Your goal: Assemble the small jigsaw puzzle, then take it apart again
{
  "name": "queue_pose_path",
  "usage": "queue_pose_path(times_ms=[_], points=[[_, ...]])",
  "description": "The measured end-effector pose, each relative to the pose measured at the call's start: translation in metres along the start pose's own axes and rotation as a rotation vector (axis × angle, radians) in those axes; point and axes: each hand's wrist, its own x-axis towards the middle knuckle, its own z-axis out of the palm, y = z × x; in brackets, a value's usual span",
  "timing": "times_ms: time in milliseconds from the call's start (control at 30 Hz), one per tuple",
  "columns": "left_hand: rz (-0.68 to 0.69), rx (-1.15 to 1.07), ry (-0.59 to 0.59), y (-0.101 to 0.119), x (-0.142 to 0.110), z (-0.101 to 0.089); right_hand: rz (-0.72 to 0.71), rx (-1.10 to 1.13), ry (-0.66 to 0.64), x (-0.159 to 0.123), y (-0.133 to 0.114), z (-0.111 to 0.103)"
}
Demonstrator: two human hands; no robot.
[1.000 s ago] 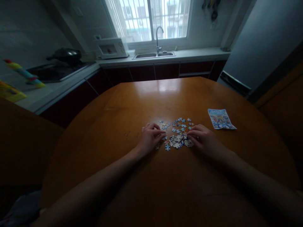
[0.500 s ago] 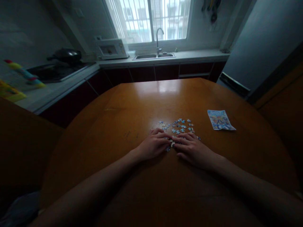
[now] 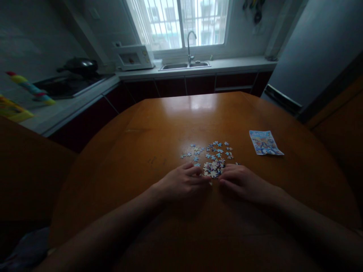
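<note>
A heap of small jigsaw puzzle pieces (image 3: 213,169), many pale side up, lies on the wooden table between my two hands. Just left of the heap is my left hand (image 3: 184,182), palm down, its fingers bent loosely and apart; I see nothing held in it. One small puzzle piece (image 3: 210,183) lies by its fingertips. My right hand (image 3: 242,179) rests against the heap's right side with bent fingers, the thumb apart and no piece visible in its grip. Beyond the heap, blue puzzle pieces (image 3: 219,151) are spread out singly.
A crumpled picture sheet (image 3: 266,142) lies to the right on the wooden table (image 3: 136,151). Past the table's far edge run a counter with a sink (image 3: 174,66), a microwave (image 3: 132,57) and a stove with a black wok (image 3: 81,67). A fridge (image 3: 309,53) stands at the right.
My hands have drawn apart and slightly nearer to me, uncovering the heap of pieces between them. More loose pieces show to the left, where my left hand was.
</note>
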Motion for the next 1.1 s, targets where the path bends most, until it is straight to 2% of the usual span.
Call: queue_pose_path(times_ms=[133,267,333,400,433,500,700,900,1000,1100], points=[[0.071,-0.148,-0.075,0.008,0.007,-0.005,0.043,0.038,-0.155,-0.004,0.001,-0.004],[0.096,-0.250,-0.026,0.007,0.009,-0.003,0.064,0.056,-0.275,-0.006,0.004,-0.010],[-0.002,-0.209,0.045,0.004,0.009,0.004,0.057,0.017,-0.182,-0.005,0.006,-0.007],[-0.173,-0.107,0.118,0.001,0.008,0.013,0.054,-0.091,0.012,-0.002,0.009,0.000],[-0.241,-0.068,0.126,0.000,0.008,0.017,0.048,-0.162,0.107,0.000,0.010,0.006],[-0.298,-0.036,0.101,-0.003,0.007,0.024,0.029,-0.285,0.166,0.005,0.012,0.017],[-0.259,-0.042,0.120,-0.003,0.008,0.025,-0.015,-0.404,0.141,0.014,0.014,0.034],[-0.245,-0.078,0.184,-0.001,0.008,0.026,-0.047,-0.336,0.196,0.011,0.012,0.022],[-0.237,-0.165,0.122,-0.001,0.007,0.026,-0.056,-0.197,0.084,0.006,0.013,0.017],[-0.270,-0.151,0.086,-0.002,0.007,0.025,-0.066,-0.122,-0.021,0.003,0.013,0.019]])
